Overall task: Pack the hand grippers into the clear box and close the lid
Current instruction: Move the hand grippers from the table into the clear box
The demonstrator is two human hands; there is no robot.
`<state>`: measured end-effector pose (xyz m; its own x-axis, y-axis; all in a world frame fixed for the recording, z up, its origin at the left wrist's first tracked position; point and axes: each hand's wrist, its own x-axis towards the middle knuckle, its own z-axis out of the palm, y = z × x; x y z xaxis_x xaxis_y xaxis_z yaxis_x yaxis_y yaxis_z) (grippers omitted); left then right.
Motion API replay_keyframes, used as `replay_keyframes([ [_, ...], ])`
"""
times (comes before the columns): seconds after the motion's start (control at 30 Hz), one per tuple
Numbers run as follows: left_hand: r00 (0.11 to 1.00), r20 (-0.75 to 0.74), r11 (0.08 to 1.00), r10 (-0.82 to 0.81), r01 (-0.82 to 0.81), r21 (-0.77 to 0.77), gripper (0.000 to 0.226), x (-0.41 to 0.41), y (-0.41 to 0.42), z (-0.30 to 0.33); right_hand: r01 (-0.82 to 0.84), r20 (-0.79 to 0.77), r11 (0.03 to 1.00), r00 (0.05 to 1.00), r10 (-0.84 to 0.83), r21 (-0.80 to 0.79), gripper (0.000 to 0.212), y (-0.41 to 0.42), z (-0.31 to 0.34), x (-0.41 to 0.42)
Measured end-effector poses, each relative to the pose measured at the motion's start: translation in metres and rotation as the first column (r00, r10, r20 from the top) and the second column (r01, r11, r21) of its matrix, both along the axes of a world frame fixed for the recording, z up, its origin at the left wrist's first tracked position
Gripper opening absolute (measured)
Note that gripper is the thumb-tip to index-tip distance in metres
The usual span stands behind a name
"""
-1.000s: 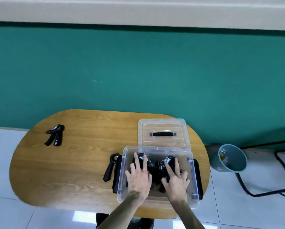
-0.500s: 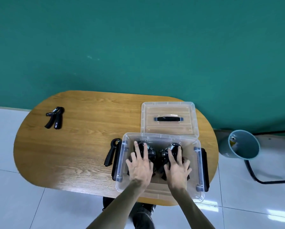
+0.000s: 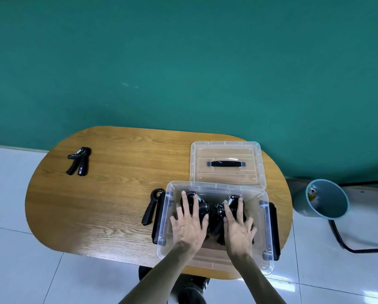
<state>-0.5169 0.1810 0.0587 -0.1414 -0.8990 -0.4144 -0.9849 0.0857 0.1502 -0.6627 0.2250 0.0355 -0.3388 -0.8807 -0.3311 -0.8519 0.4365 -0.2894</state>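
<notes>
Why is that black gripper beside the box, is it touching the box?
Cannot tell. In the head view the loose hand gripper lies tight beside the clear box, no plain gap or contact.

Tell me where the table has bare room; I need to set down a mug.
Widest bare wood lies between the far-left hand gripper and the lid. The table's near-left part is bare too. It is crowded around the clear box, where both hands press and another gripper lies alongside.
</notes>
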Motion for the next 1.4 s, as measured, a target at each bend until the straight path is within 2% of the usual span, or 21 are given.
replay_keyframes([
  [0.1,1.0,-0.005,0.999,-0.023,0.022,-0.034,0.073,0.009,0.005,0.006,0.062,-0.003,0.997,0.998,-0.062,-0.053,0.058,0.001,0.008,0.005],
  [0.2,0.999,-0.04,0.997,-0.019,0.016,-0.074,0.07,0.021,0.005,0.019,0.079,-0.005,0.99,0.997,-0.08,-0.113,0.051,0.0,0.02,0.013],
  [0.43,0.994,-0.093,0.978,0.064,-0.081,-0.19,0.062,0.077,-0.006,0.045,0.057,0.005,0.981,0.998,-0.057,-0.187,0.056,-0.013,0.041,0.032],
  [0.53,0.98,-0.112,0.963,0.167,-0.186,-0.196,0.06,0.108,-0.008,0.039,0.048,-0.005,0.978,0.999,-0.05,-0.201,0.057,-0.013,0.041,0.038],
  [0.63,0.98,-0.088,0.951,0.178,-0.195,-0.238,0.057,0.135,-0.009,0.02,0.043,-0.012,0.977,0.999,-0.046,-0.21,0.057,-0.014,0.038,0.045],
  [0.87,0.987,-0.063,0.978,0.149,-0.156,-0.14,0.062,0.165,-0.022,-0.021,0.023,-0.013,0.971,1.0,-0.026,-0.238,0.057,-0.032,0.041,0.069],
  [1.23,0.99,-0.072,0.992,-0.124,0.125,0.007,0.066,0.188,-0.053,-0.111,-0.016,-0.016,0.963,1.0,0.012,-0.268,0.058,-0.076,0.041,0.108],
  [1.4,0.981,-0.113,0.98,-0.158,0.169,0.101,0.073,0.184,-0.054,-0.124,-0.021,-0.026,0.962,1.0,0.015,-0.272,0.057,-0.075,0.028,0.119],
])
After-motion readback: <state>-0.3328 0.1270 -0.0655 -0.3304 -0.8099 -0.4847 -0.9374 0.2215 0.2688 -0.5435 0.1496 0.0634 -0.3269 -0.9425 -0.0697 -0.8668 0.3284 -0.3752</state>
